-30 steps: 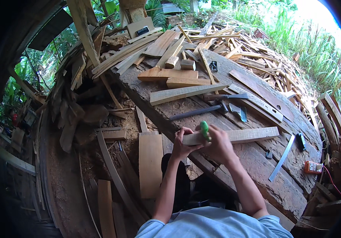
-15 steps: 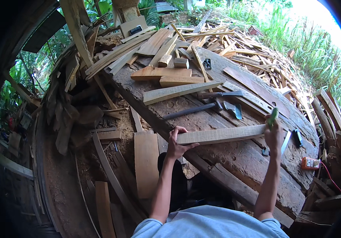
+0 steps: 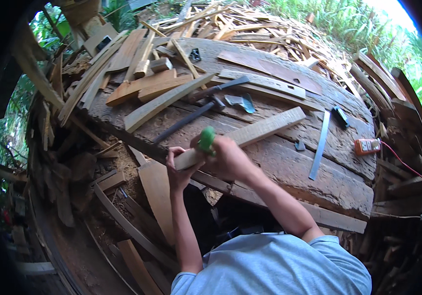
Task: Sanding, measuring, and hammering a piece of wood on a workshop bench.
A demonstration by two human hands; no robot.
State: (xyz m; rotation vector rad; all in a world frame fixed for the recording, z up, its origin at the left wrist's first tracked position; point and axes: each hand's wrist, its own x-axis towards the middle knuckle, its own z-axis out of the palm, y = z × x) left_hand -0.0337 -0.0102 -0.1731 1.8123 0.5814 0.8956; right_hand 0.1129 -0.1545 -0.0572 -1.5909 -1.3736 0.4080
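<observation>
A squared light wooden bar (image 3: pixel 265 129) lies slantwise over the workbench, its far end toward the right. My left hand (image 3: pixel 177 164) is closed round the bar's near end, fingers on its far side. Just right of it, my right hand (image 3: pixel 226 153) is closed on a small green object (image 3: pixel 206 138) at the bar's upper face. Its exact kind is hard to make out. Beyond the bar lie a dark hammer (image 3: pixel 189 119), a tool with a wooden handle and dark flat blade (image 3: pixel 221 87), and a crumpled green-grey sheet (image 3: pixel 241 102).
The thick, weathered workbench (image 3: pixel 280 167) carries a metal ruler (image 3: pixel 320 145), a black block-like item (image 3: pixel 339 116) and a tapered board (image 3: pixel 167 102). At its right edge sits an orange socket box (image 3: pixel 367 146) with a red cord. Scrap wood (image 3: pixel 255 32) is heaped behind; planks (image 3: pixel 154 196) stand at left.
My right hand has slid the green object along the bar from its far right end to near my left hand. The bar's far end points further away, and the whole view has shifted.
</observation>
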